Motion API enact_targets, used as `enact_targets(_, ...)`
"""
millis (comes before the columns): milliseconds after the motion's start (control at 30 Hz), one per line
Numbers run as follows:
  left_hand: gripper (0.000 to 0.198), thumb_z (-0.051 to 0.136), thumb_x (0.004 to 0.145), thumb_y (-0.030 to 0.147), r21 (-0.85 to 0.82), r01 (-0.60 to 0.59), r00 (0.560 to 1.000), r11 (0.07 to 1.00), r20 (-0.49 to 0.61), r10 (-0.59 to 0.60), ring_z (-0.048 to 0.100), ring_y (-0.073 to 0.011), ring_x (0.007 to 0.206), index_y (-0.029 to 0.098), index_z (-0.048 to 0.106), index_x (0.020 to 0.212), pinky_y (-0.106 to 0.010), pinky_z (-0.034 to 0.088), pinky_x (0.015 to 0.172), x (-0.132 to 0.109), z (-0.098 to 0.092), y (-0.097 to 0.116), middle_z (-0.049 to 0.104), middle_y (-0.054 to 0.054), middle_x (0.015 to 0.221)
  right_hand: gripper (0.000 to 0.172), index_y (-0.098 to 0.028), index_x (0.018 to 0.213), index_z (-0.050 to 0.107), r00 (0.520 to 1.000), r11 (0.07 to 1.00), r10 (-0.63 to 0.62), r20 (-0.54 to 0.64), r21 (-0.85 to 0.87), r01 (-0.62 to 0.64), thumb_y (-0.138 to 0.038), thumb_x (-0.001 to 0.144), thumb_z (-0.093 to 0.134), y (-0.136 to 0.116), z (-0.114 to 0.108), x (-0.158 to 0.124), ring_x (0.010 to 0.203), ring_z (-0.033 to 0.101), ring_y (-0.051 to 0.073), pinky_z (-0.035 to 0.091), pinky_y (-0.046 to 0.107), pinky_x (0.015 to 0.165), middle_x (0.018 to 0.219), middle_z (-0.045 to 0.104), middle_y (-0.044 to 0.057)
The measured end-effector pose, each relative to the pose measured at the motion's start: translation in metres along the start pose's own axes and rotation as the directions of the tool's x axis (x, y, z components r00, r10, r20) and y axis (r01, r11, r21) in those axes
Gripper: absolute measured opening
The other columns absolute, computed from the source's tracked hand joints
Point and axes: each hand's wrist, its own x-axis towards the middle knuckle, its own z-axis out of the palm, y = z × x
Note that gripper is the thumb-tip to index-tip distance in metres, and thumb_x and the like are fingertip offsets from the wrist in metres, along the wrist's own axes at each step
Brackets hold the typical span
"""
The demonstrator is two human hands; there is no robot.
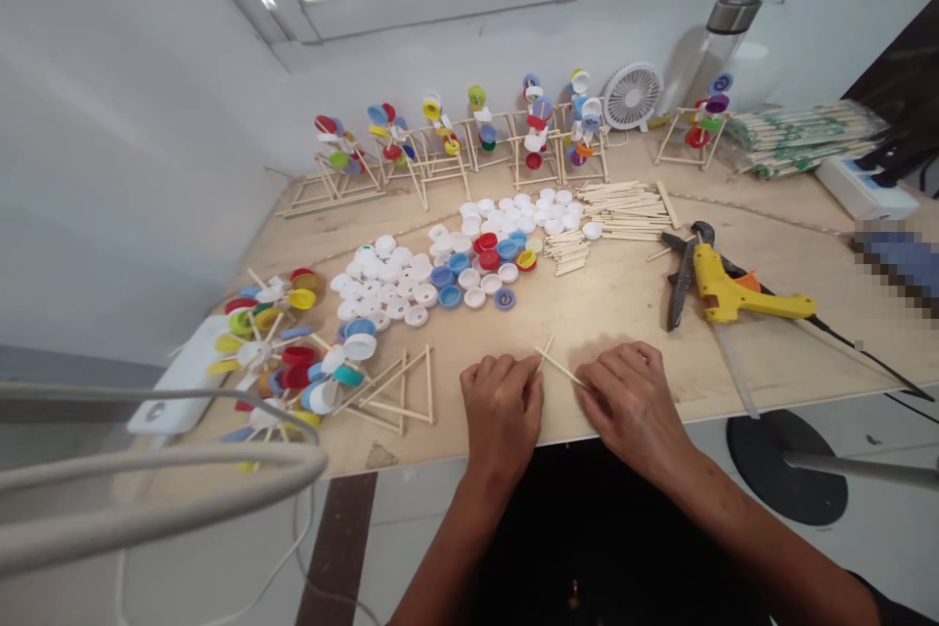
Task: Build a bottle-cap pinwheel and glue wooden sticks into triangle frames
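Close to the table's front edge, my left hand (506, 406) pinches a short wooden stick (547, 348). My right hand (631, 401) is closed on the end of another wooden stick (561, 367). The two sticks cross near their far ends, between my hands. Left of my left hand lies a stick frame (396, 391), made of joined triangles. Ahead of my hands are white bottle caps (388, 279), with blue and red caps (488, 259) beside them. Farther back are a bundle of loose long sticks (623, 210) and a small pile of short sticks (566, 252).
Several stick-and-cap models (440, 142) line the wall, and more cap wheels (271, 342) lie at left. A yellow glue gun (734, 289) with its cord rests at right. Behind stand a fan (633, 98), a bottle (711, 49), bagged sticks (799, 135) and a power strip (866, 188).
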Motion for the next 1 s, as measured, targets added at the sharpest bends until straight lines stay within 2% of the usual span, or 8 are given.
enact_targets(133,0.019,0.054,0.082,0.014,-0.015,-0.018,1.000,1.000,-0.009,0.017,0.056,-0.0205,0.077,0.021,0.067,0.093,-0.038,0.035,0.077,-0.001,0.000,-0.002,0.065,-0.002,0.077,0.010,-0.019,0.084,0.061,1.000,0.999,-0.010,-0.001,0.045,0.010,-0.018,0.085,0.051,-0.004,-0.005,-0.001,0.078,0.049,0.018,0.030,0.037,0.083,0.072,0.059,0.002)
enact_targets(200,0.019,0.054,0.082,0.013,-0.018,-0.033,0.999,0.999,-0.021,0.033,0.056,-0.0204,0.077,0.020,0.067,0.093,-0.038,0.035,0.078,-0.001,0.000,-0.003,0.065,-0.002,0.077,0.009,-0.019,0.088,0.060,0.999,0.999,-0.022,-0.050,0.044,0.024,-0.019,0.086,0.051,0.004,-0.015,-0.001,0.079,0.051,0.018,0.031,0.037,0.083,0.076,0.061,0.002)
enact_targets(300,0.019,0.053,0.083,0.013,-0.022,-0.054,0.997,0.998,-0.051,0.053,0.057,-0.0200,0.077,0.020,0.067,0.092,-0.038,0.035,0.078,-0.002,0.000,-0.005,0.065,-0.002,0.077,0.011,-0.018,0.093,0.059,0.981,0.997,-0.032,-0.193,-0.075,0.017,-0.018,0.085,0.052,0.033,-0.038,-0.004,0.083,0.055,0.019,0.033,0.038,0.084,0.083,0.065,0.004)
enact_targets(433,0.018,0.053,0.083,0.012,-0.030,-0.085,0.993,0.996,-0.079,0.082,0.057,-0.0195,0.076,0.020,0.066,0.092,-0.037,0.034,0.078,-0.002,0.002,-0.006,0.065,-0.002,0.076,0.018,-0.017,0.099,0.060,0.947,0.909,0.021,-0.320,-0.387,-0.151,-0.021,0.083,0.052,0.091,-0.072,-0.015,0.089,0.057,0.023,0.036,0.038,0.080,0.094,0.066,0.008)
enact_targets(567,0.018,0.052,0.083,0.012,-0.028,-0.102,0.990,0.994,-0.101,0.098,0.056,-0.0193,0.076,0.020,0.066,0.092,-0.037,0.034,0.077,-0.002,0.003,-0.007,0.065,-0.001,0.077,0.031,-0.015,0.110,0.058,0.978,0.786,0.077,-0.196,-0.592,-0.181,-0.023,0.082,0.048,0.131,-0.085,-0.022,0.095,0.055,0.027,0.037,0.039,0.078,0.106,0.064,0.011)
enact_targets(733,0.018,0.053,0.083,0.013,-0.021,-0.083,0.992,0.996,-0.097,0.080,0.057,-0.0194,0.076,0.021,0.066,0.091,-0.037,0.035,0.077,-0.002,0.004,-0.006,0.065,-0.002,0.076,0.036,-0.015,0.115,0.055,0.993,0.728,0.056,-0.102,-0.677,-0.111,-0.021,0.081,0.046,0.146,-0.080,-0.014,0.104,0.053,0.028,0.037,0.039,0.082,0.117,0.060,0.011)
enact_targets(867,0.018,0.053,0.082,0.013,-0.023,-0.057,0.994,0.998,-0.091,0.054,0.057,-0.0196,0.076,0.021,0.067,0.090,-0.038,0.035,0.078,-0.003,0.005,-0.004,0.065,-0.003,0.077,0.037,-0.013,0.114,0.055,0.999,0.747,0.034,-0.037,-0.663,-0.050,-0.020,0.079,0.047,0.159,-0.080,-0.006,0.102,0.054,0.029,0.038,0.039,0.079,0.116,0.061,0.013)
enact_targets(1000,0.019,0.052,0.082,0.014,-0.032,-0.028,0.996,0.999,-0.090,0.025,0.056,-0.0194,0.075,0.022,0.067,0.090,-0.038,0.035,0.080,-0.003,0.006,-0.003,0.065,-0.003,0.078,0.029,-0.014,0.104,0.057,0.995,0.812,0.098,0.011,-0.579,-0.074,-0.026,0.081,0.044,0.172,-0.092,-0.003,0.095,0.057,0.032,0.039,0.042,0.074,0.106,0.063,0.016)
